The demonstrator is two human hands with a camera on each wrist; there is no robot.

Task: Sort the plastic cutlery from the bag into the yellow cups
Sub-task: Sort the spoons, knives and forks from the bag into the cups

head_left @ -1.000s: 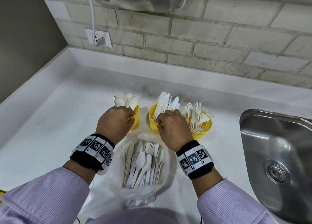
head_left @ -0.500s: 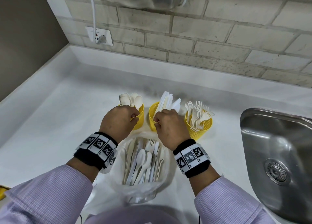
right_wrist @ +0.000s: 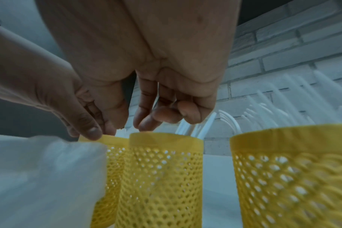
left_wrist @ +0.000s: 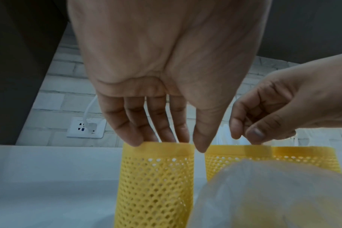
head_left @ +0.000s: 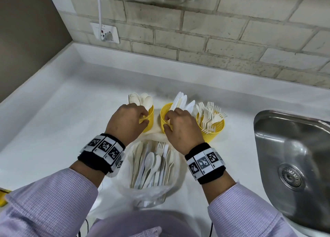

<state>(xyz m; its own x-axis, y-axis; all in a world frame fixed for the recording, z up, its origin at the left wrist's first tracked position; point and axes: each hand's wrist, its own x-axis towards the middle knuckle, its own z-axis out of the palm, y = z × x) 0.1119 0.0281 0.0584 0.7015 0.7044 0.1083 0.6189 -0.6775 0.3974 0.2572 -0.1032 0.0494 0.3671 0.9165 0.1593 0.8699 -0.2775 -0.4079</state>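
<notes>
My left hand (left_wrist: 166,64) pinched the rim of the spoon cup (left_wrist: 156,182), a grip seen only from the left wrist. My right hand (right_wrist: 146,61) pinched the knife cup (right_wrist: 162,177) rim. The fork cup (head_left: 212,127) stood beside. The bag (head_left: 151,167) of remaining cutlery lay on the bench (head_left: 62,120), near the sink (head_left: 294,156).

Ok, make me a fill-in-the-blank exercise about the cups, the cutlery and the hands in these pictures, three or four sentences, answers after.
1. The left hand is at the rim of the cup holding ____.
2. The right hand is at the rim of the middle cup, which holds ____.
3. The cup nearest the sink holds ____.
4. The unsorted cutlery lies in a clear plastic ____.

Missing words: spoons; knives; forks; bag
</notes>
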